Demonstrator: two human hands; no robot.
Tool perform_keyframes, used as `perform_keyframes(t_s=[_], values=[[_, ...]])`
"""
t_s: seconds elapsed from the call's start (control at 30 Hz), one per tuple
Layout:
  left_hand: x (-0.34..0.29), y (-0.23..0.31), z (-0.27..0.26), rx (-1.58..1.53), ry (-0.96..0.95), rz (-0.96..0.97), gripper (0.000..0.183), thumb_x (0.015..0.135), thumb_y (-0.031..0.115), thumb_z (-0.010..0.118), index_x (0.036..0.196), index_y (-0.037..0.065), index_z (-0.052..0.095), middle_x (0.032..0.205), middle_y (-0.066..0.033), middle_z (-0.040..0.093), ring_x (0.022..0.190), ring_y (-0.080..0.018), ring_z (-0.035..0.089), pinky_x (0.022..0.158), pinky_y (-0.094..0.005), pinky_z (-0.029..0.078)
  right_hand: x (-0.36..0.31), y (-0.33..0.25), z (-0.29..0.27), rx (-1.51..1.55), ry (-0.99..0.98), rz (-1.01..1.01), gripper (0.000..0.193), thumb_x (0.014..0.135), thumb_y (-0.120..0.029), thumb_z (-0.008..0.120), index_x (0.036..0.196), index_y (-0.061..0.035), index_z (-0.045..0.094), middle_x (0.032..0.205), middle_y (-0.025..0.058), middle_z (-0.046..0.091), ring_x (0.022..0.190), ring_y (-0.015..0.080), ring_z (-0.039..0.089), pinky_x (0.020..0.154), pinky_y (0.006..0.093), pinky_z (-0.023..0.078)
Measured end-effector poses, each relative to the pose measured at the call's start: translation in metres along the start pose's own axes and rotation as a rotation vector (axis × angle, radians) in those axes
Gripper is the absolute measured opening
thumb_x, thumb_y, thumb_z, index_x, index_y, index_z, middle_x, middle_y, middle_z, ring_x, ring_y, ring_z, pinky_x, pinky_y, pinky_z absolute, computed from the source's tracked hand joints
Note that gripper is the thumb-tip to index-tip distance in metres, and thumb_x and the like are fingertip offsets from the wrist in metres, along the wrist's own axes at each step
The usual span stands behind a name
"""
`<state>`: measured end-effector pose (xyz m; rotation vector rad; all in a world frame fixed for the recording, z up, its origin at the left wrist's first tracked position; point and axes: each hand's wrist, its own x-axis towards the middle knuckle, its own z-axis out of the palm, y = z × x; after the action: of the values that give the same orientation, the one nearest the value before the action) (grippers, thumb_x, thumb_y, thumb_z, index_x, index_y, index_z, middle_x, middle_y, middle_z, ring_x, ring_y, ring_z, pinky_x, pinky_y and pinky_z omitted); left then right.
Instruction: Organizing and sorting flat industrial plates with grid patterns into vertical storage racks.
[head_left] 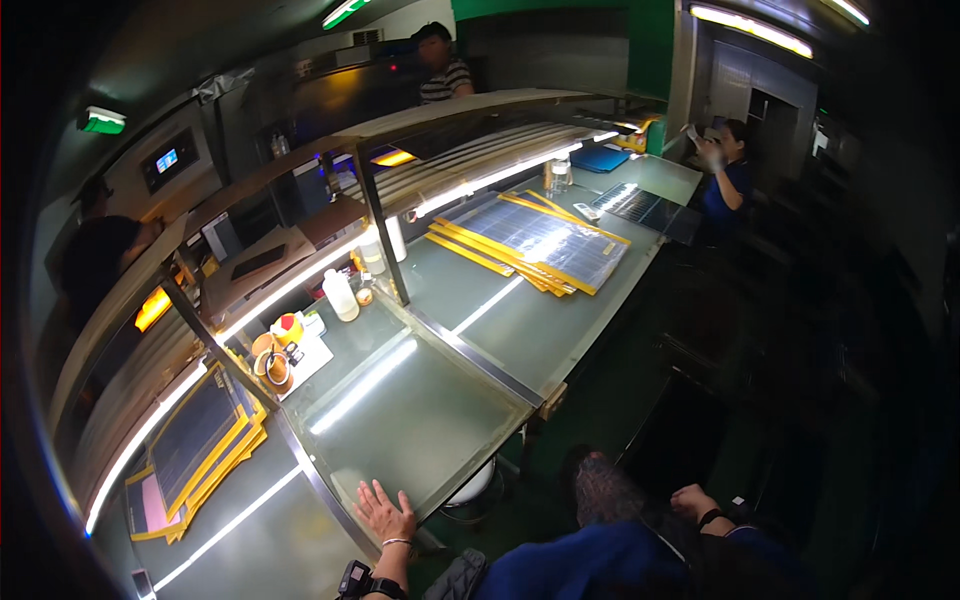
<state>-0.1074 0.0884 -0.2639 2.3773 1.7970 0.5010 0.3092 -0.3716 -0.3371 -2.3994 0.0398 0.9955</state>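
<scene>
My left hand [385, 512] lies flat with spread fingers on the near edge of the grey glass-topped table [440, 400]. It holds nothing, and a bracelet and a strapped black device [360, 580] sit on its wrist and forearm. Away from the table, lower right, my right hand [692, 502] is held with curled fingers above the dark floor. No object shows in it, and a dark band circles its wrist. Dark hair and blue clothing fill the space between my arms.
Yellow-edged framed screens lie in stacks at left [205, 440] and farther right [545, 240]. A white bottle [341, 296] and brown cups [278, 370] stand near the shelf post [378, 220]. A stool [472, 487] is tucked below. People work at far right [728, 180] and behind the shelf [443, 75].
</scene>
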Motion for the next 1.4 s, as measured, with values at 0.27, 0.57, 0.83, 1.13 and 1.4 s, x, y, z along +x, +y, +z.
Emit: perform_keyframes(t_s=[0.27,0.57,0.83,1.13,1.4], values=[[0.010,0.006,0.000,-0.045,0.061,0.034,0.061,0.082,0.037,0.051,0.130,0.000,0.041,0.142,-0.0194,0.027,0.135,-0.0314,0.019,0.110,-0.0482,0.007,0.033,-0.266,0.008,0.506,-0.083,-0.557,0.037,0.081,-0.011,0.063,0.115,0.0005,0.054,0.088,0.0095,0.063,0.074,0.0140,0.062,0.060,0.0248,0.050],[0.006,0.087,-0.096,0.402,-0.040,0.107,0.061,0.083,0.040,0.052,0.125,-0.004,0.044,0.115,-0.0182,0.059,0.110,-0.0288,0.055,0.105,-0.0596,0.019,0.056,-0.599,0.044,1.231,-0.873,-0.705,0.074,0.081,-0.037,0.066,0.135,-0.0026,0.029,0.124,0.0189,0.042,0.105,0.0261,0.054,0.087,0.0380,0.049],[0.016,0.012,0.001,0.074,-0.116,-0.054,0.062,0.081,0.035,0.054,0.131,0.002,0.038,0.141,-0.0208,0.029,0.134,-0.0335,0.022,0.109,-0.0493,0.011,0.108,-0.808,0.011,1.566,-1.105,-0.650,0.046,0.084,-0.021,0.063,0.124,-0.0059,0.046,0.125,0.0210,0.043,0.116,0.0339,0.046,0.095,0.0464,0.043],[0.038,0.057,0.023,-0.174,-0.056,-0.109,0.045,0.074,0.014,0.066,0.116,0.001,0.054,0.126,-0.0245,0.046,0.118,-0.0380,0.043,0.100,-0.0432,0.035,0.113,-0.792,0.012,1.506,-0.664,-0.983,0.022,0.076,0.006,0.057,0.098,0.0044,0.053,0.091,0.0157,0.061,0.072,0.0270,0.066,0.065,0.0372,0.060],[0.094,0.198,-0.022,-1.417,-0.579,-0.182,0.050,0.087,0.034,0.058,0.124,0.003,0.044,0.114,-0.0215,0.056,0.108,-0.0334,0.054,0.093,-0.0463,0.043,-0.007,-0.478,-0.001,1.472,-0.678,-0.828,0.026,0.081,0.001,0.059,0.107,-0.0001,0.054,0.099,0.0113,0.062,0.082,0.0224,0.065,0.063,0.0339,0.060]])
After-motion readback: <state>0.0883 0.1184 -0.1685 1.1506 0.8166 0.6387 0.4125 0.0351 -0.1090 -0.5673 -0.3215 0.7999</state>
